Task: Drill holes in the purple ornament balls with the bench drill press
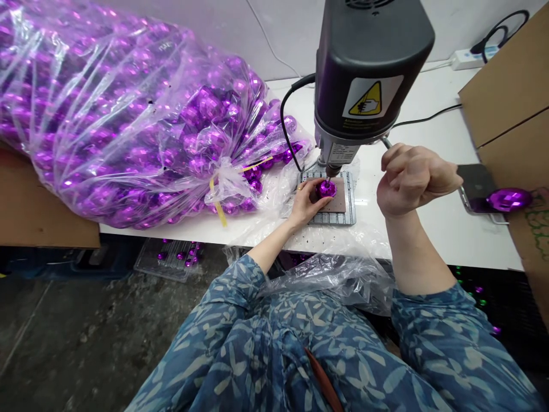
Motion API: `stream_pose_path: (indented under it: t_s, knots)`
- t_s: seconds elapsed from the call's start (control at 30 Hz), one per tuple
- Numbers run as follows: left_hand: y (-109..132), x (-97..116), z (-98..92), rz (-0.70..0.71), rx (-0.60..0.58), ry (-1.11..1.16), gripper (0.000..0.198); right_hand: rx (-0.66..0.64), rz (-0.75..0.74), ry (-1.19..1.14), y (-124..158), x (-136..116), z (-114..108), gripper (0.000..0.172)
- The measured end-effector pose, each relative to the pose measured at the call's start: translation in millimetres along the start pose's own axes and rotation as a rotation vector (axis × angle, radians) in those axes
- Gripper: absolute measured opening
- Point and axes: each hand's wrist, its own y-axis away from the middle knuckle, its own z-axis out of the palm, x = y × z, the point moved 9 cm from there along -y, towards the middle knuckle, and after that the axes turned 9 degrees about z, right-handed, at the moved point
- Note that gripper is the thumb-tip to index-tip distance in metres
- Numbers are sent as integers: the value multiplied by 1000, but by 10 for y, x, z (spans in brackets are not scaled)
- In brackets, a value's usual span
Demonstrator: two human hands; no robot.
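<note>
My left hand (307, 201) pinches a small shiny purple ball (326, 188) on the grey base plate (348, 213) of a bench drill press (366, 74), right under its bit (331, 170). My right hand (412, 178) is closed in a fist round the press's metal lever (385, 142), to the right of the machine head. Both forearms reach over the white table (446, 229) from blue patterned sleeves.
A big clear plastic bag of purple balls (124, 120) fills the table's left half. A phone (476, 186) with another purple ball (509, 199) lies at the right beside cardboard boxes (510, 91). A power strip (472, 57) sits at the back. A tray with balls (171, 257) lies on the floor.
</note>
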Motion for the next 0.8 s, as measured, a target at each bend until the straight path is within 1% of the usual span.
stream_pose_path:
  t_s: [0.17,0.27,0.33,0.43,0.47,0.5,0.57,0.63,0.67,0.7,0.73,0.8]
  knots:
    - [4,0,7,5,2,16,54,-11,10,1,54,-46,-1,69]
    - [14,1,4,11,0,9,54,2,49,3,5,-79,52,71]
    - [11,8,-1,18,-1,12,55,40,97,8,-141,-100,125,67]
    - [-13,26,-3,26,0,21,54,94,174,27,-497,-106,277,64]
    - [-19,34,-2,27,3,22,53,104,211,39,-623,-86,325,68]
    - [-16,46,-7,29,13,19,52,86,292,74,-734,-18,387,76]
    - [41,85,-49,43,62,0,50,60,406,106,-890,87,464,88]
    - [210,154,-115,81,112,-36,49,45,468,112,-957,151,492,93]
    - [341,194,-139,107,111,-51,48,51,474,100,-968,161,486,94]
    - [502,233,-151,133,86,-60,47,58,477,82,-969,167,477,94]
    - [687,267,-149,157,32,-60,44,62,473,60,-965,167,468,93]
    - [1105,299,-137,173,-110,-50,38,46,455,17,-958,157,472,90]
